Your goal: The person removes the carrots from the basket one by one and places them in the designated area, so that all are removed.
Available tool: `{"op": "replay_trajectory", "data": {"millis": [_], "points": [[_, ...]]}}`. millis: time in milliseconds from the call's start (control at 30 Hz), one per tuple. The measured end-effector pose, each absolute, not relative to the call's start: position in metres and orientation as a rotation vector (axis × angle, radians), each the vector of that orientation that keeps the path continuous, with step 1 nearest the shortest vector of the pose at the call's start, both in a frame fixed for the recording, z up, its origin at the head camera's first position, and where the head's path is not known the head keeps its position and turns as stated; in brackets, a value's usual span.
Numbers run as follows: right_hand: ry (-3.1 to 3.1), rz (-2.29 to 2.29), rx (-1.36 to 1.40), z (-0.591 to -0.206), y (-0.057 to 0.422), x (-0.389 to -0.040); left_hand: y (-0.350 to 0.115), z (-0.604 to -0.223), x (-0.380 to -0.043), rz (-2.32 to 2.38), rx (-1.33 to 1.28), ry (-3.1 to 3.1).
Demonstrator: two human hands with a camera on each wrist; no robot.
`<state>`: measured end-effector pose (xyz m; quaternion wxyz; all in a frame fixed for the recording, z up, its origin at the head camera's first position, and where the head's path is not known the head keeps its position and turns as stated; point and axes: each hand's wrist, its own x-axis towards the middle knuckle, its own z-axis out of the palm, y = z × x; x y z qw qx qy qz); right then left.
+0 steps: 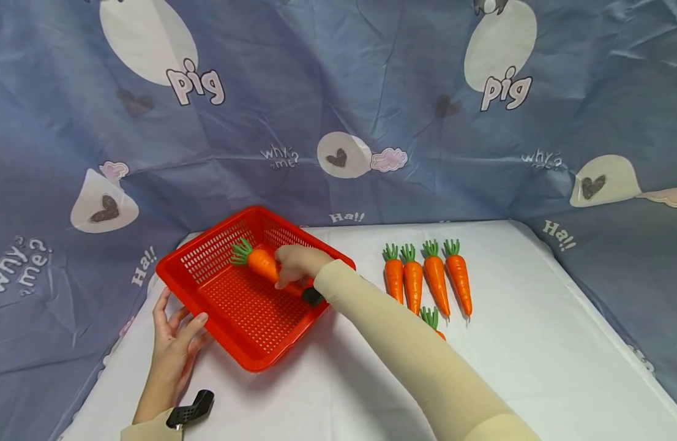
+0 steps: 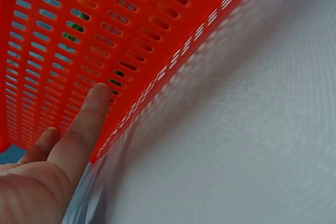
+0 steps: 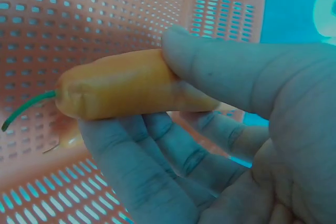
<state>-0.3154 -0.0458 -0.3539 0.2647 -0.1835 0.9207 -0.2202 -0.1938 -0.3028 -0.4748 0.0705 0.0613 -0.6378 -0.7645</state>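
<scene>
In the head view, a red plastic basket with slotted walls stands left of centre. My right hand reaches into it and holds an orange carrot whose green top points to the far left. Seen from the right wrist, thumb and fingers pinch the carrot's body, and one thin green stem shows at its end. Beneath it lies another orange piece with a thin tip. My left hand is at the basket's near left side, its extended finger against the slotted outer wall.
Right of the basket, several carrots lie side by side on the white cloth, green tops away from me. The right forearm partly covers one nearer carrot. A blue patterned curtain hangs behind the table.
</scene>
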Motion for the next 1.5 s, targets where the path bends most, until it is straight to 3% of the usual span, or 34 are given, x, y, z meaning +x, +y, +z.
{"op": "replay_trajectory", "data": {"millis": [600, 1500], "points": [[2.637, -0.54, -0.721, -0.329, -0.003, -0.305, -0.303, -0.477, -0.194, -2.319, 0.224, -1.921], [2.622, -0.931, -0.691, -0.318, 0.097, -0.265, -0.304, -0.476, -0.195, -2.321, 0.208, -1.908]]}}
